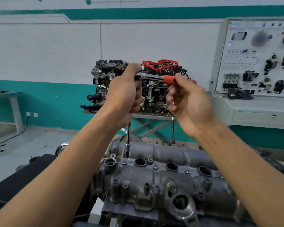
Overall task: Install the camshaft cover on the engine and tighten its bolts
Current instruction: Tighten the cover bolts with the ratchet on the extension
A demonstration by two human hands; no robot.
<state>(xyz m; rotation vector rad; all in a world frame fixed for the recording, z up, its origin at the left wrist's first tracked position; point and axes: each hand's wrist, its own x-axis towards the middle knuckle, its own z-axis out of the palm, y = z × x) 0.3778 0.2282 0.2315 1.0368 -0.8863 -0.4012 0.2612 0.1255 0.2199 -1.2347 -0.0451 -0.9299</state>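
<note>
Nearest the camera, the camshaft cover (162, 182) lies seated on the engine (105, 215) that fills the lower middle of the view, a grey cast-metal piece with three open plug wells along its centre line and small bolts (187, 172) standing in bosses around its edge; it looks heavy, rigid and rough-skinned, unlikely to slip but awkward to shift, and best gripped at its thick outer ends rather than the thin bosses, though seated as it is, the work now falls on the bolts.

Above its left end a long extension bar (128, 136) drops vertically, its dark socket (127, 153) resting at, or just over, a bolt near the round filler neck (110, 164); whether it is fully engaged is not clear.

The left hand (126, 94) is wrapped closed around the top of the bar beneath the ratchet head (142, 75), steadying it; the right hand (188, 100) pinches the red ratchet handle (174, 79) between thumb and forefinger, its other fingers loosely curled.

The bar is slender and could tip off the bolt head if pushed sideways; nothing blocks the handle's swing.

Farther off, a second engine (154, 95) with red straps sits on a scissor-leg stand (147, 126) against the teal-banded wall; a training board (259, 58) of car parts stands to the right, and a table (5, 95) to the left.
</note>
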